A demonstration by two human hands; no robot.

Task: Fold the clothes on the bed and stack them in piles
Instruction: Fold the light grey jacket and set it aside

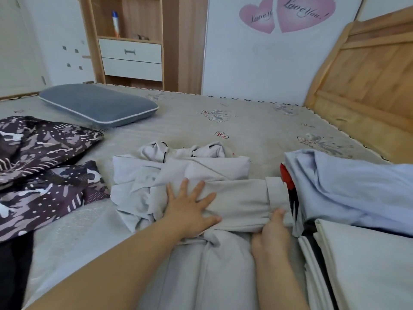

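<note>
The light grey garment [201, 191] lies across the near middle of the bed [257, 121], its body bunched toward the left and a long sleeve or leg drawn out to the right, where the cuffed end sits just beside the pale blue garment [357, 182] piled at the bed's right edge. The step in hand looks like flattening and folding that long part over the body, and to do it well the cloth wants smoothing first: the creases left of the palm are thick, so a sweep outward before the fold would keep the bundle from going lumpy (a lumpy fold will not stack squarely later). The cuff end should be carried across in line with the body's edge, not at a slant. The left hand [190, 209] lies flat on the garment, fingers spread and straight, pressing the cloth down where the long part meets the body. The right hand [271, 231] has its fingers curled over the near edge of the long part close to the cuff, thumb on top, gripping the cloth. Folded pale pieces [357, 265] lie at the near right corner, touching the blue garment.
</note>
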